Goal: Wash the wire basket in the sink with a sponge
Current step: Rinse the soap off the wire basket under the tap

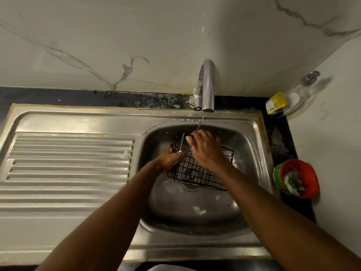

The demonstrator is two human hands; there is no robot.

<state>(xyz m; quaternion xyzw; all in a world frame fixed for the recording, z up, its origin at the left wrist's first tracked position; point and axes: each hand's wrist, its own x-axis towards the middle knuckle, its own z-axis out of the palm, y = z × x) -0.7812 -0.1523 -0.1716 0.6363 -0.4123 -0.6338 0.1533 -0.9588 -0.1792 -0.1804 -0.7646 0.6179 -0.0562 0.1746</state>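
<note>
My left grip closes on the left edge of the wire basket, tilted in the sink — my right grip lies across its top, fingers curled round the far rim, under the running tap.

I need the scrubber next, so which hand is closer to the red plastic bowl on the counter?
Right. The right hand grips the black wire basket, left of the red plastic bowl; the left hand holds its left edge, farther away.
</note>
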